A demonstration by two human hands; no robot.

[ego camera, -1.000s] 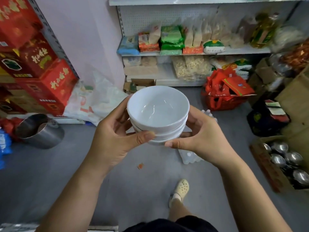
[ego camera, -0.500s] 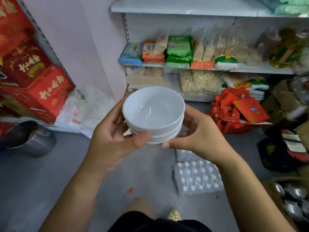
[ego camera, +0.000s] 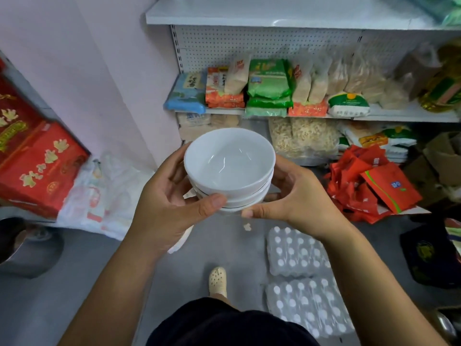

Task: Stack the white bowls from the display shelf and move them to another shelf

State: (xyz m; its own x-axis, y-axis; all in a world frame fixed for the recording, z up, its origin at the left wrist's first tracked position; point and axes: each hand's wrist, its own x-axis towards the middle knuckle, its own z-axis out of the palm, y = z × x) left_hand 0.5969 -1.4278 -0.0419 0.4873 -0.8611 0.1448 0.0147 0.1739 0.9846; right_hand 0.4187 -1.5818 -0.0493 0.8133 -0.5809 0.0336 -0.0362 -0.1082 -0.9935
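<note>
A small grocery shop: white pegboard-backed display shelves [ego camera: 274,13] carry bagged rice and noodles [ego camera: 269,81], red gift boxes [ego camera: 37,166] are stacked at the left, and shrink-wrapped bottled water packs [ego camera: 296,250] lie on the grey floor [ego camera: 74,283].

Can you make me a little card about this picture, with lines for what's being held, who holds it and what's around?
held thing: stack of white bowls, nested, top one empty
bowl count: three rims show
left-hand grip: fingers curled round the stack's left side, thumb on its front
right-hand grip: curled round the right side, thumb by the lowest bowl
stack position: in the air, touching no shelf
ahead: white shelf, food packets on the board below
floor: wrapped bottle packs, red bags
task stage: stacked, not yet set down
</note>
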